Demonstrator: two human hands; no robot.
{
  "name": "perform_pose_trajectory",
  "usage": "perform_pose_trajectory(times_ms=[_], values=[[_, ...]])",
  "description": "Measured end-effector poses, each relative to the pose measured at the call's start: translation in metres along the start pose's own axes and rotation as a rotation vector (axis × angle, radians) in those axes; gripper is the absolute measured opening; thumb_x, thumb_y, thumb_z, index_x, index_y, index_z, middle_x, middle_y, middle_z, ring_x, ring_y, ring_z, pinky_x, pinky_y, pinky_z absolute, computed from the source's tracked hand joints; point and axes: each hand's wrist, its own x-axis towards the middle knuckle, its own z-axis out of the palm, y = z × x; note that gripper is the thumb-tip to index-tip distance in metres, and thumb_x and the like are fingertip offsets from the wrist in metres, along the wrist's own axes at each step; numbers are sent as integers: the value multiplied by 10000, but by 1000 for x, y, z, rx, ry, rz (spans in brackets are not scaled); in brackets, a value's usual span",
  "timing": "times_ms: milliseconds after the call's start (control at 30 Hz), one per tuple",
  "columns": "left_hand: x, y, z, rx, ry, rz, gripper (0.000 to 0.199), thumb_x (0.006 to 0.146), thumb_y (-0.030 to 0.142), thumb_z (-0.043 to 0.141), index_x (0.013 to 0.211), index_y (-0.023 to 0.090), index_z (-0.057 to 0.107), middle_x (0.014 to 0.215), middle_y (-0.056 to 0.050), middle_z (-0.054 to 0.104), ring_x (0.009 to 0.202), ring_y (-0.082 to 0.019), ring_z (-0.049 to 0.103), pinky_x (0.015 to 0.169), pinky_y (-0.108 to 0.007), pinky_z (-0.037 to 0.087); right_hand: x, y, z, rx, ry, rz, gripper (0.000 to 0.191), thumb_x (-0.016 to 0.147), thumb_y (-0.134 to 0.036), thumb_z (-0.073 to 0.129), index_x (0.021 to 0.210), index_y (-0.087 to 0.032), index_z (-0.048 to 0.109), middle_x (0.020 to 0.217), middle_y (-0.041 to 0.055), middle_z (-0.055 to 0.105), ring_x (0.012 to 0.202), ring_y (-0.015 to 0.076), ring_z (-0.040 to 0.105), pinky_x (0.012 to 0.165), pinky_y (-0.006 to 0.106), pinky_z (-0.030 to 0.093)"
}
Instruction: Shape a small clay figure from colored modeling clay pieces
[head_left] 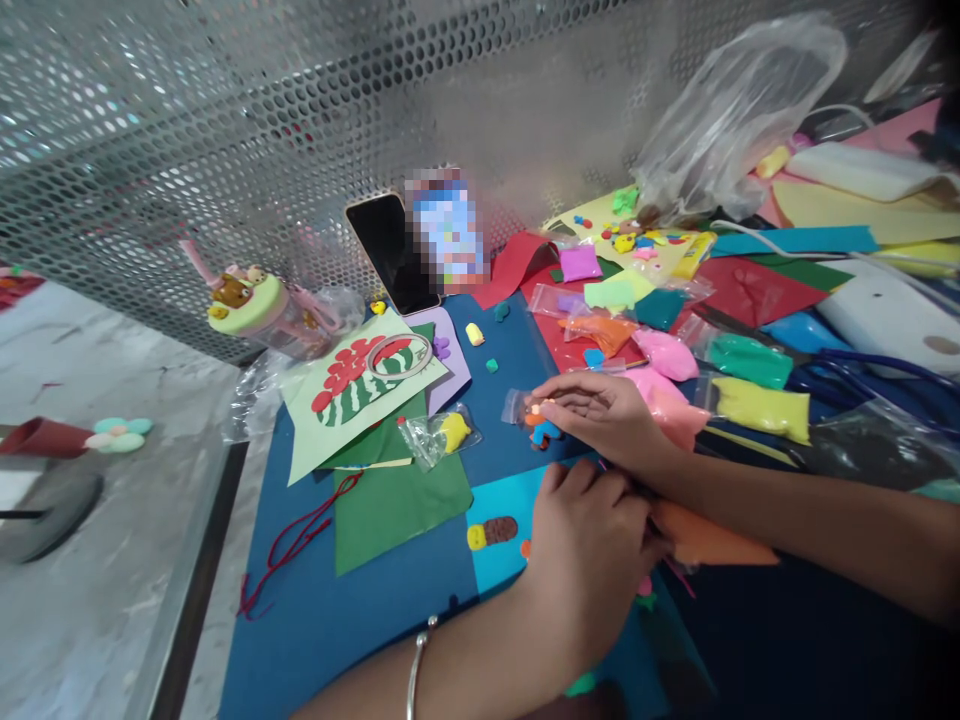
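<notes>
My left hand [589, 555], with a silver bangle on its wrist, rests over a bright blue paper [499, 495]. Its fingers are curled under, and whatever they hold is hidden. On the paper's bare side lies a flattened yellow and brown clay shape [493, 533]. Just beyond, my right hand [604, 410] reaches in from the right, fingers stretched forward and thumb apart. Its tips are beside small orange and blue clay pieces [545, 432] and a little clear bag [514, 407]; I cannot tell whether they touch.
Bags of coloured clay [761, 407] crowd the right side. A watermelon picture [360, 380] with a tape roll [400, 357], green paper [401, 510] and red cord [300, 545] lie left. A phone [394, 250] leans against the perforated metal panel [300, 120] near a lidded cup [262, 310].
</notes>
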Motion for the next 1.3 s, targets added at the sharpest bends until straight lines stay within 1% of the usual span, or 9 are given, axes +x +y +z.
perform_pose_trajectory(times_ms=[200,400,633,767,900,1033,1133,1200,1300], values=[[5,-1,6,-68,3,-15,117,824,308,666,752,219,691,767,19,683,851,-200,583,779,-374,415,1,0,0,10,2,15,192,718,-330,734,833,-183,689,781,42,733,676,160,708,595,247,600],[6,-1,12,-22,32,16,128,832,276,638,727,206,658,740,14,651,812,-177,573,722,-364,420,1,-2,2,38,19,51,250,668,-358,771,818,-179,683,759,45,731,646,169,699,568,268,597],[-6,1,7,224,242,193,171,834,178,625,672,181,570,637,17,571,679,-168,509,601,-341,335,2,2,0,21,14,2,229,697,-368,742,800,-173,680,756,54,730,632,167,697,554,268,590],[-10,5,4,35,141,112,96,809,209,682,742,206,613,713,34,621,721,-154,529,618,-327,343,3,4,-1,20,6,-9,208,709,-350,735,799,-171,677,744,43,729,608,153,689,539,254,572],[-10,8,6,-184,118,55,98,816,251,687,906,276,657,815,60,668,779,-140,554,675,-320,375,3,4,-2,1,12,-15,193,712,-339,735,806,-179,678,786,45,736,687,162,704,584,252,578],[-9,9,4,-19,54,182,113,864,217,625,973,239,646,840,40,680,773,-142,555,663,-316,377,2,2,-2,-44,1,-39,198,713,-346,730,802,-177,680,797,50,736,677,161,698,595,263,576],[-7,9,4,115,81,285,85,885,182,579,927,206,649,847,24,681,752,-141,552,647,-309,384,0,2,-1,-51,-13,-51,199,718,-340,724,815,-173,677,816,56,740,701,166,705,610,264,577],[-5,7,5,154,156,363,100,888,163,558,869,201,649,816,25,671,727,-135,544,624,-302,380,0,2,0,-57,-17,-62,204,719,-346,719,815,-172,674,807,58,742,712,175,711,600,262,573],[-4,5,10,174,342,464,139,862,116,555,768,181,635,732,26,636,660,-125,519,588,-292,368,0,4,1,-72,-25,-99,205,720,-353,714,815,-175,676,801,62,744,733,189,719,585,259,568]])
